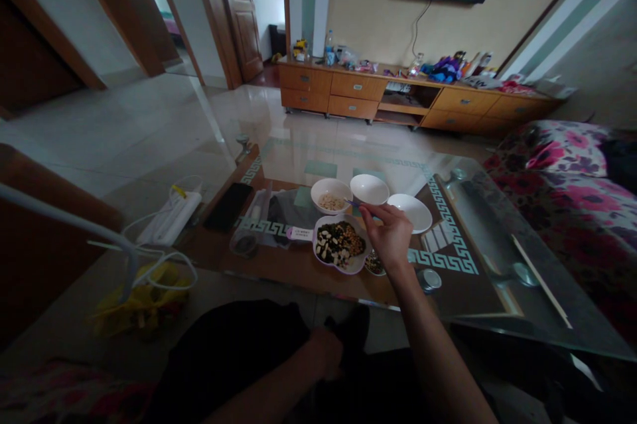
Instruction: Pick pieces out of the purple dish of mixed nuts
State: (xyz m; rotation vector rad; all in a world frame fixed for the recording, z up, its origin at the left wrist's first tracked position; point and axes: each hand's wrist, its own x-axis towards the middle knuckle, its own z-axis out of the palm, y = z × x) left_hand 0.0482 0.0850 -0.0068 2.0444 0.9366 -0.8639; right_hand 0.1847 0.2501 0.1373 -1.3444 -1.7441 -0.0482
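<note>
My right hand (388,228) is closed on a thin purple-blue tool (353,203), whose kind is too small to make out. The tool's tip is at the right inner side of a white bowl (318,193) holding pale seeds or nuts (332,202). Below the tool, nearer me, sits a lobed white dish with a purple rim (348,270), filled with pale, brown and dark green pieces (338,243). Partly behind my wrist is a small heap of mixed grains (374,263). My left hand (326,352) rests low by my lap in shadow, fingers hidden.
Two more white bowls (369,184) (415,215) stand beside the first on the glass table (448,298). To the left lie a black phone (229,206), clear plastic packaging (256,218) and a power strip (169,218). A chopstick-like stick (542,281) lies at right.
</note>
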